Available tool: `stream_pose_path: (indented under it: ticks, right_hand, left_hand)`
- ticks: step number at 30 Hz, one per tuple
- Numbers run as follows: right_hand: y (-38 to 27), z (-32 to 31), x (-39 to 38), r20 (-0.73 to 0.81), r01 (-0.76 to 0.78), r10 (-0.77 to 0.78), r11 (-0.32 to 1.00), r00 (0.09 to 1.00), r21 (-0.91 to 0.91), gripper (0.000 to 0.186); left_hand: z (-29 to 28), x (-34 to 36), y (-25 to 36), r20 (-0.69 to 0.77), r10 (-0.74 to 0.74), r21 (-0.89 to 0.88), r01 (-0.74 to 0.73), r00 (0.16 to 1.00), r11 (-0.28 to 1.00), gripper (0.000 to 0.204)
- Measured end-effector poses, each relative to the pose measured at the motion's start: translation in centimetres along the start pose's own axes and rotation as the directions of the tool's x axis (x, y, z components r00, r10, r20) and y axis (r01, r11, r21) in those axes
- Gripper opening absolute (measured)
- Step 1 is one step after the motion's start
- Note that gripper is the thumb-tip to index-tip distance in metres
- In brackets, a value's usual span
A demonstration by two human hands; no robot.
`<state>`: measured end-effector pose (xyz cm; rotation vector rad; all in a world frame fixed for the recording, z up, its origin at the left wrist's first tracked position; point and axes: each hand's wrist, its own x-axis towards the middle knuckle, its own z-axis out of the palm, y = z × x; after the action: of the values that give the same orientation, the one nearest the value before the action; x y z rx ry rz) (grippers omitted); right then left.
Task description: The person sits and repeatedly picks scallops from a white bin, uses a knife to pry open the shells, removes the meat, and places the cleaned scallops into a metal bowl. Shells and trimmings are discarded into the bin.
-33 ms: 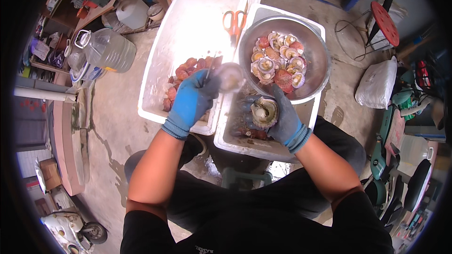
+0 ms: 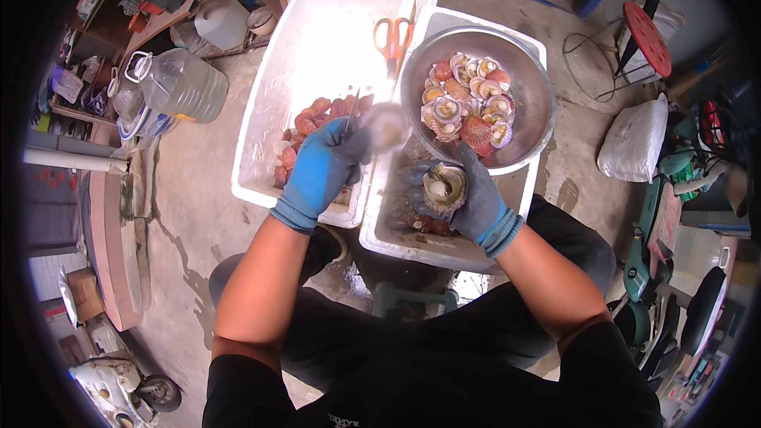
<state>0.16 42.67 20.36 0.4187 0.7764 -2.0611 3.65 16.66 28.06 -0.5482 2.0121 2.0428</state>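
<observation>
My left hand, in a blue and grey glove, is closed around a knife whose thin blade points up. A pale round scallop shell half, smeared by motion, is at its fingertips; whether they grip it I cannot tell. My right hand, gloved alike, holds an opened scallop with its inside facing up, above the near foam box. Beyond it, a metal bowl contains several opened scallops. Reddish whole scallops lie in the left foam box.
Orange-handled scissors rest at the left box's right edge. The bowl sits over the far part of the right box. A large water bottle stands on the floor at left. A white sack and a red stool are at right.
</observation>
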Motion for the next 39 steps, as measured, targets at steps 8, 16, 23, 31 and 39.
stream_pose_path:
  ticks: [8,16,23,31,39]
  right_hand:
    - [0.8,-0.7,0.8,0.065,0.161,-0.158,0.986,0.985,-0.042,0.054]
    - [2.2,1.3,-0.6,0.063,0.336,-0.365,0.761,0.929,-0.555,0.045]
    - [1.1,1.8,-1.0,-0.061,0.023,-0.031,0.993,0.998,-0.120,0.045]
    - [1.0,1.2,-0.9,-0.030,-0.022,0.019,0.993,0.999,-0.119,0.047]
    - [-3.1,-0.9,-0.2,-0.030,0.033,-0.077,0.700,0.997,-0.713,0.050]
  left_hand:
    - [3.2,-2.1,-2.6,0.313,0.171,0.600,-0.334,0.934,0.727,0.022]
    - [3.7,-2.1,-5.1,0.385,0.297,0.784,-0.479,0.874,0.394,0.020]
    - [5.0,-2.8,-5.6,0.238,0.271,0.901,-0.316,0.933,0.296,0.011]
    - [4.8,-1.8,-6.7,0.141,0.166,0.857,-0.204,0.976,0.474,0.015]
    - [1.2,0.2,-10.8,0.479,-0.189,0.852,-0.403,0.857,0.334,0.037]
